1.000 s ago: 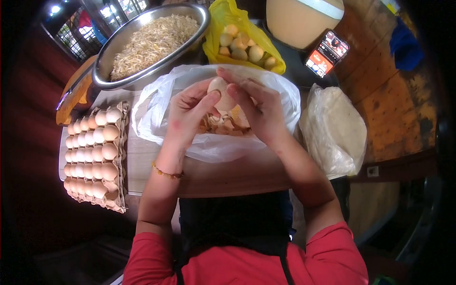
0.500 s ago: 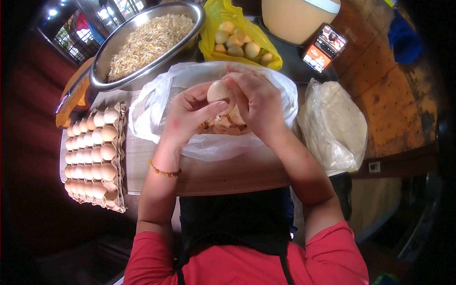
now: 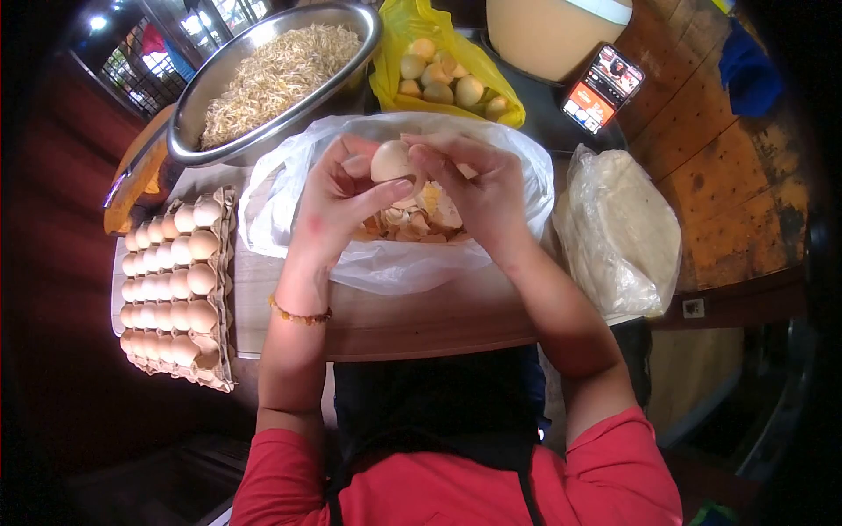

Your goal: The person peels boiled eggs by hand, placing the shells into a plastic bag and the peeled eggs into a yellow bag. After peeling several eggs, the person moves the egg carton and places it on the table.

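A pale egg (image 3: 391,163) is held over the white plastic bag (image 3: 289,188) by my left hand (image 3: 338,193), with its thumb across the front and its fingers behind. My right hand (image 3: 478,180) pinches at the egg's right side with thumb and fingertips. Whether a bit of shell is between those fingertips I cannot make out. Below both hands, broken eggshells (image 3: 412,226) lie in the bag.
A carton of eggs (image 3: 180,280) stands on the left. Behind are a metal bowl of sprouts (image 3: 281,83), a yellow bag of eggs (image 3: 443,74), a large tan container (image 3: 553,35) and a phone (image 3: 601,88). A plastic-wrapped pale slab (image 3: 618,228) lies on the right.
The egg has moved slightly left and tilted in my left hand. My right fingers have shifted along its right side, and more of the shells below shows.
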